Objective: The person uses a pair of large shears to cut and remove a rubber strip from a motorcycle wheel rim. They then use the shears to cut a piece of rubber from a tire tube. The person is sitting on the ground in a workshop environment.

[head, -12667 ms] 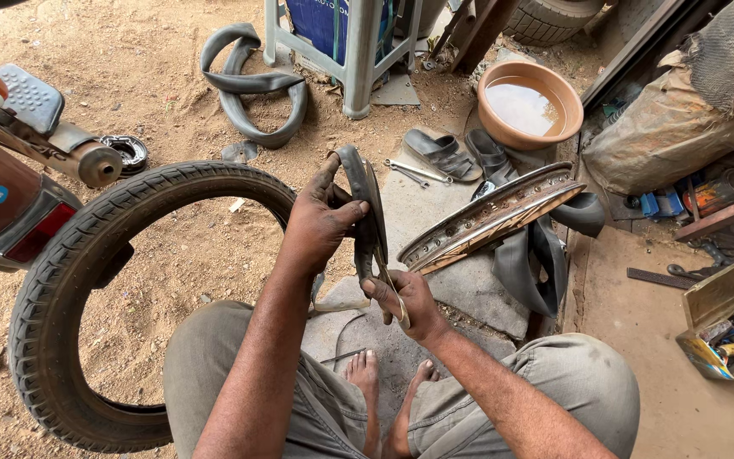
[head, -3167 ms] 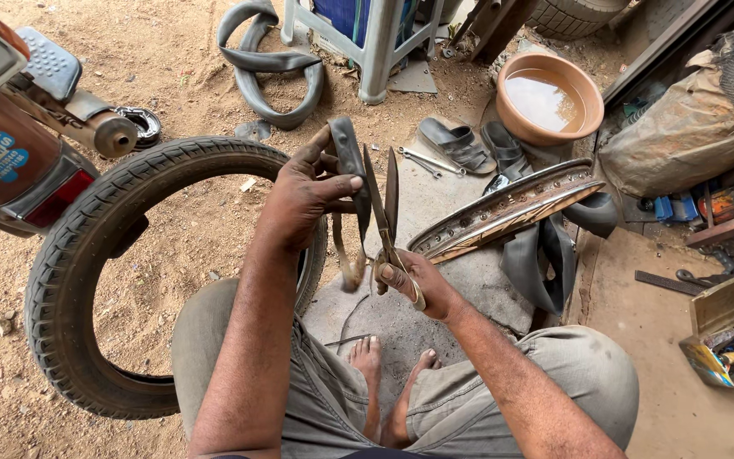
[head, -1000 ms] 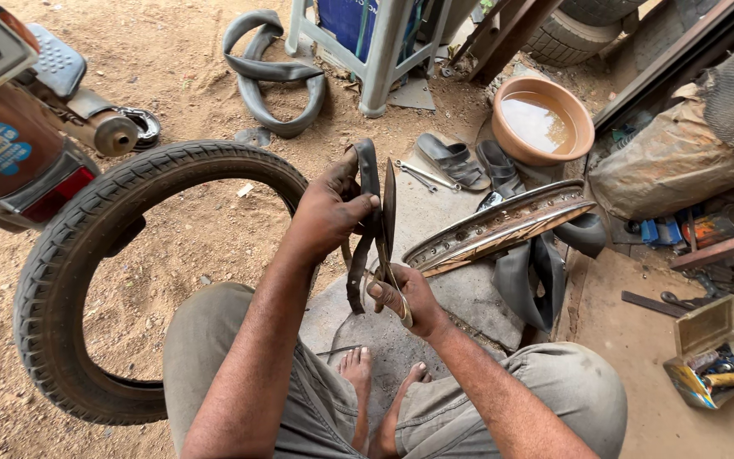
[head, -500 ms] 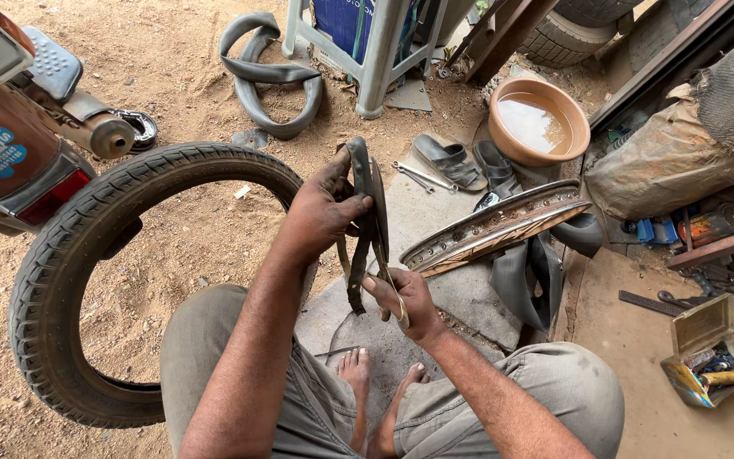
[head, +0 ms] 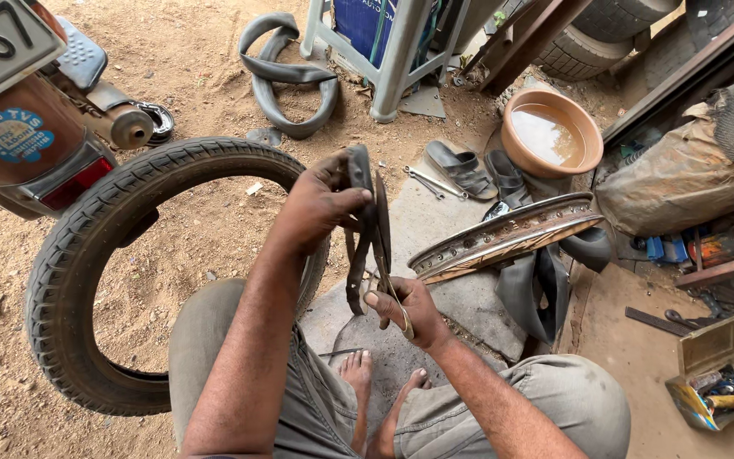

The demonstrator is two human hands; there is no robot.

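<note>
Head view: a seated person, barefoot on a stone slab (head: 435,229), works a black rubber strip (head: 365,229) held upright at the centre of the frame. The left hand (head: 320,204) pinches the strip's upper fold, thumb and fingers (head: 352,197) closed tight on the rubber, so the loop hangs free and its length can be run through. The right hand (head: 409,308), lower and just right of centre, closes its fingers around a slim metal tool (head: 394,293) pressed along the strip's lower part; whether the tip sits inside the fold cannot be told. A motorcycle tyre (head: 95,255) stands upright at centre left, leaning against the person's left knee, probably kept within reach. A bare spoked rim (head: 503,238) lies tilted at right of centre, resting over a slack inner tube (head: 545,289). Another tube (head: 286,76) lies coiled on the dirt at upper centre. A clay-coloured basin of water (head: 550,136) sits upper right, with sandals (head: 460,170) and spanners (head: 422,181) beside it. An open tool tin (head: 715,374) rests at lower right; the rear of a motorcycle (head: 19,127) fills the upper left.
</note>
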